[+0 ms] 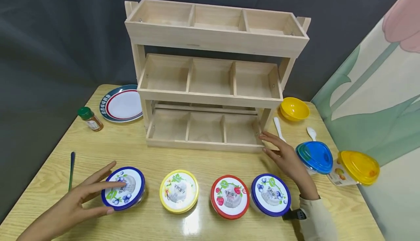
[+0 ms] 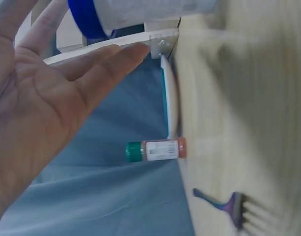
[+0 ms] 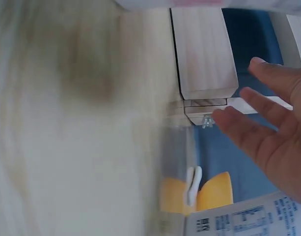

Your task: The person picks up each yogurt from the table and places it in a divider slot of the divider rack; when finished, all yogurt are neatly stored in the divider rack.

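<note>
My left hand (image 1: 77, 201) is at the left tub with a blue lid (image 1: 133, 182); its fingers are spread and reach over the lid's near side. In the left wrist view that tub (image 2: 155, 12) shows at the top, above the extended fingers. My right hand (image 1: 287, 157) holds nothing. Its fingers stretch toward the lower right corner of the three-tier wooden shelf (image 1: 213, 44), where the right wrist view has them beside the shelf's end (image 3: 206, 88). Between the hands stand a yellow-lidded tub (image 1: 178, 191), a red-lidded tub (image 1: 230, 197) and another blue-lidded tub (image 1: 271, 195).
A plate (image 1: 124, 104), a green-capped spice jar (image 1: 91, 120) and a fork (image 2: 233, 209) lie on the left. Rightward are a yellow bowl (image 1: 294, 109), a white spoon (image 1: 311, 133), a white utensil (image 1: 278, 127), a blue-lidded container (image 1: 315, 156) and a yellow-lidded container (image 1: 357, 168).
</note>
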`<state>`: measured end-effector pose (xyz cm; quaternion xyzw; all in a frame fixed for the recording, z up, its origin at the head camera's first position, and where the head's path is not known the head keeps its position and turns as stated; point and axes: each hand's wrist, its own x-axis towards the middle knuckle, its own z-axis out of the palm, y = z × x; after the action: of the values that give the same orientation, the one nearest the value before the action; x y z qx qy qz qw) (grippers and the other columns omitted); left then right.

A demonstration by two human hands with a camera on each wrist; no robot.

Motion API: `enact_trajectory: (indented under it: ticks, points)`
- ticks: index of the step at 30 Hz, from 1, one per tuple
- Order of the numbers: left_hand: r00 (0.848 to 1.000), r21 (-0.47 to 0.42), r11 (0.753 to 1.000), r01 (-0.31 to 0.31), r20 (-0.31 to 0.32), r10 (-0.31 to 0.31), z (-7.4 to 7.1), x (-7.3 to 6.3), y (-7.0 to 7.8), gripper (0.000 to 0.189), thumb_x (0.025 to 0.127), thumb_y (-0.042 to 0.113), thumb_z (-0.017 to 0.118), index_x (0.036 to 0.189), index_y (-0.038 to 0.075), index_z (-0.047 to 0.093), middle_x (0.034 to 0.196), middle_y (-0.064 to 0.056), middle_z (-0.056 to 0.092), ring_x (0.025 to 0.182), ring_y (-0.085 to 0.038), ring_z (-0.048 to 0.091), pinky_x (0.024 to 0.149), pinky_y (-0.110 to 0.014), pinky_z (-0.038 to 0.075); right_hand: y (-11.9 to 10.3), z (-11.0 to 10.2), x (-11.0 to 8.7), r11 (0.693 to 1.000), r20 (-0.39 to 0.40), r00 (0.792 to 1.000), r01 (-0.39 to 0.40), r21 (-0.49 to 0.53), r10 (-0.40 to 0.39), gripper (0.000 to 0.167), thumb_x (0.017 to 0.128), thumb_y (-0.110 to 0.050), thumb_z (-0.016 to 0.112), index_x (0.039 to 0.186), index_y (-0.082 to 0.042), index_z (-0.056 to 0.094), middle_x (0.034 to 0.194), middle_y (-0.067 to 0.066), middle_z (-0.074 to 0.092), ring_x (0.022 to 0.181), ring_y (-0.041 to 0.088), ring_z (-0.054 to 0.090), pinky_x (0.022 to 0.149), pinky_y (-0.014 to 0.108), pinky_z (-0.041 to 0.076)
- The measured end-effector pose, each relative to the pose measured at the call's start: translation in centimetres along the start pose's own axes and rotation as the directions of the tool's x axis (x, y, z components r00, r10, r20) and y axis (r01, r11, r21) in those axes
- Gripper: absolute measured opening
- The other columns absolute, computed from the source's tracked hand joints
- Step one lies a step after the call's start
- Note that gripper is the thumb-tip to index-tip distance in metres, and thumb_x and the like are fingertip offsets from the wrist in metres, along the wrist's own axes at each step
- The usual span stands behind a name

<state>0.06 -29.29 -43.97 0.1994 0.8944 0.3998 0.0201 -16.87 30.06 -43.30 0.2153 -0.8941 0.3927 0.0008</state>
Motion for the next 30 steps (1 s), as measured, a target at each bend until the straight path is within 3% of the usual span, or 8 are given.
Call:
enact_trajectory:
  ticks: [3,9,12,14,16,19,21,30]
  points:
    - [1.000,-0.088,0.996,0.023,0.008,-0.023,0.5,-0.2,-0.4,0.063,0.085,0.000,0.089,0.143,0.019,0.071,0.175,0.027,0.018,0.146,0.023,0.017,0.090,-0.018,0.051,0.4,0.2,0.0,0.999,-0.015,0.999,-0.030,0.025,0.031,0.039,0.107,0.001,0.066,0.146,-0.001,0.065,0.164,0.022,0.049,0.147,0.049,0.049,0.100,0.055,0.056]
    - [0.997,-0.223,0.972,0.071,0.018,-0.068,1.4,-0.7,-0.9,0.060,0.089,-0.007,0.084,0.144,0.013,0.070,0.176,0.015,0.025,0.143,0.021,0.025,0.090,-0.019,0.056,1.1,1.0,0.3,0.990,-0.087,0.991,-0.087,0.111,0.097,0.030,0.107,0.003,0.065,0.136,0.003,0.071,0.156,0.023,0.057,0.141,0.045,0.055,0.102,0.012,0.046]
    - [0.986,-0.225,0.961,0.164,0.049,-0.157,1.4,-0.9,-0.9,0.058,0.093,-0.004,0.081,0.146,0.016,0.068,0.175,-0.013,0.030,0.156,-0.016,0.036,0.090,-0.018,0.055,1.3,1.4,0.4,0.978,-0.104,0.984,-0.127,0.163,0.145,0.029,0.107,0.004,0.064,0.135,0.004,0.071,0.154,0.026,0.057,0.135,0.047,0.059,0.095,0.009,0.049]
    - [0.981,-0.237,0.952,0.193,0.057,-0.185,1.5,-1.0,-1.0,0.058,0.094,-0.004,0.081,0.147,0.015,0.068,0.169,-0.019,0.038,0.152,-0.020,0.042,0.092,-0.018,0.054,1.4,1.4,0.4,0.965,-0.099,0.977,-0.164,0.204,0.187,0.029,0.108,0.004,0.062,0.137,0.004,0.070,0.154,0.026,0.056,0.132,0.047,0.061,0.093,0.012,0.052]
    - [0.983,-0.261,0.948,0.181,0.049,-0.174,1.7,-1.0,-1.0,0.058,0.093,-0.006,0.080,0.147,0.013,0.067,0.165,-0.008,0.046,0.150,-0.020,0.045,0.094,-0.016,0.052,1.5,1.4,0.3,0.954,-0.088,0.972,-0.194,0.229,0.219,0.030,0.110,0.001,0.061,0.139,0.002,0.069,0.156,0.025,0.054,0.129,0.046,0.064,0.091,0.015,0.055]
    - [0.990,-0.354,0.925,0.138,0.034,-0.135,2.0,-1.2,-1.1,0.058,0.092,-0.011,0.079,0.146,0.006,0.067,0.156,0.021,0.049,0.137,0.015,0.038,0.098,-0.016,0.052,1.6,1.3,0.2,0.947,-0.077,0.967,-0.217,0.238,0.241,0.031,0.111,-0.003,0.061,0.141,0.000,0.068,0.158,0.024,0.053,0.129,0.037,0.066,0.092,0.015,0.055]
    - [0.991,-0.377,0.917,0.129,0.032,-0.126,2.1,-1.1,-1.2,0.058,0.092,-0.012,0.078,0.146,0.007,0.067,0.153,0.030,0.046,0.135,0.018,0.037,0.097,-0.016,0.053,1.6,1.3,0.2,0.946,-0.077,0.967,-0.217,0.240,0.241,0.032,0.111,-0.004,0.061,0.141,0.000,0.068,0.158,0.024,0.053,0.126,0.029,0.067,0.092,0.016,0.056]
    - [0.996,-0.311,0.946,0.090,0.023,-0.087,1.6,-1.0,-1.6,0.060,0.088,-0.011,0.082,0.143,0.010,0.071,0.154,0.030,0.044,0.136,0.021,0.032,0.094,-0.016,0.055,1.7,1.5,0.0,0.921,-0.036,0.960,-0.254,0.296,0.277,0.035,0.112,-0.004,0.060,0.145,0.002,0.064,0.157,0.024,0.052,0.127,0.040,0.067,0.095,0.026,0.059]
